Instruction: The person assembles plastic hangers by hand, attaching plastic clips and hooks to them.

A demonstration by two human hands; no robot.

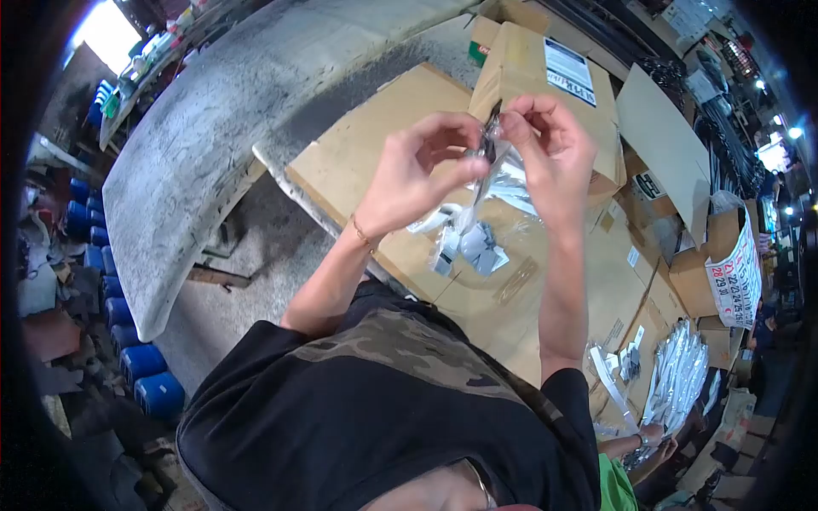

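Two bare hands meet above a flat brown cardboard sheet. The left hand and right hand both pinch a small dark metal part at the mouth of a crinkly clear plastic bag. Below them lies a pile of small filled packets; this bag appears unfinished.

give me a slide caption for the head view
Both hands, left hand and right hand, pinch a small clear plastic bag above flattened cardboard.

A white sign at right shows red numbers, among them 22, 23, 24.
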